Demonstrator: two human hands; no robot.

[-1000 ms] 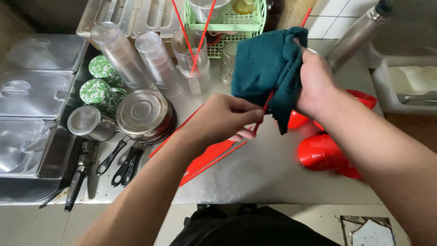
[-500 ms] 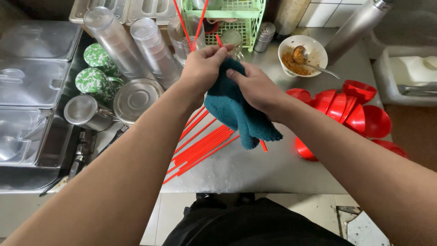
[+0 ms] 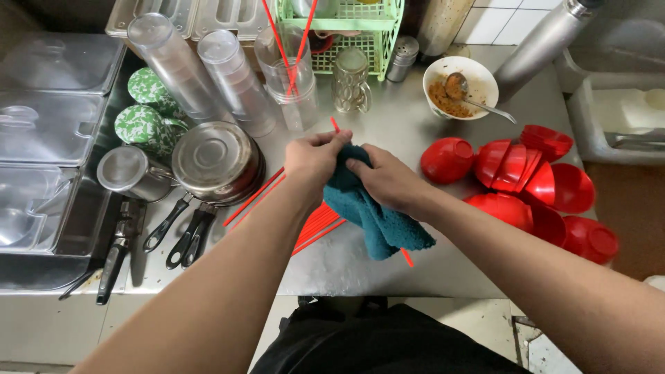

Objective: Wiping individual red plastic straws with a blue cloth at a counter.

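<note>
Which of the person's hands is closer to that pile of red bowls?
The right hand. It grips the teal cloth just beside the red bowls, while the left hand sits on the cloth's far side, nearer the steel pots.

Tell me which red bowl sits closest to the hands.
The lone upturned red bowl, just right of the right hand. It sits apart, dome up; the other bowls are heaped further right.
</note>
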